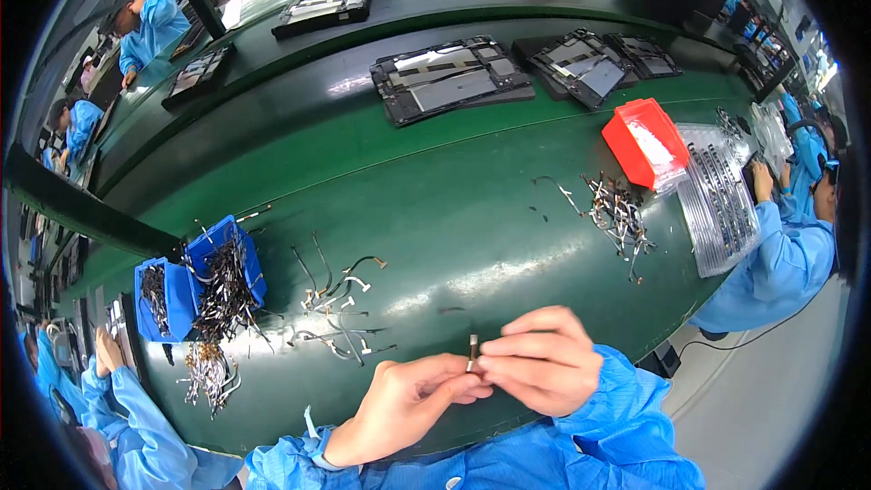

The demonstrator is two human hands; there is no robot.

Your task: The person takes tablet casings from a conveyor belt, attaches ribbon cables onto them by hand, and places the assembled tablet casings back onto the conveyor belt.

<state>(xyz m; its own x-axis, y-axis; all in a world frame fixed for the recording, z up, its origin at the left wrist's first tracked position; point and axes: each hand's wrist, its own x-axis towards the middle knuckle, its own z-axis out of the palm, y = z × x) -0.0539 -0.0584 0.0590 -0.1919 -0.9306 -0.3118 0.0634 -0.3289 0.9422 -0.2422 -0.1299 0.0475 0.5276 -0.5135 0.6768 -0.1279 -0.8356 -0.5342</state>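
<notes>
Close in front of me, my left hand (406,402) and my right hand (543,361) meet with fingertips pinched together. Between them a small dark flex cable (473,352) with a pale connector end stands upright. Both hands grip it, and its lower part is hidden by the fingers. Ahead of my left hand lies a loose group of flex cables (337,299), dark and silvery, some with white ends. A denser pile of similar cables (619,216) rests beyond my right hand.
Two blue bins (166,301) full of dark cables stand at the left, a cable heap (210,377) before them. Right are a red bin (635,147) and a clear plastic tray (723,209). Device housings (449,80) lie along the far side. A co-worker's blue sleeve (771,249) borders the tray.
</notes>
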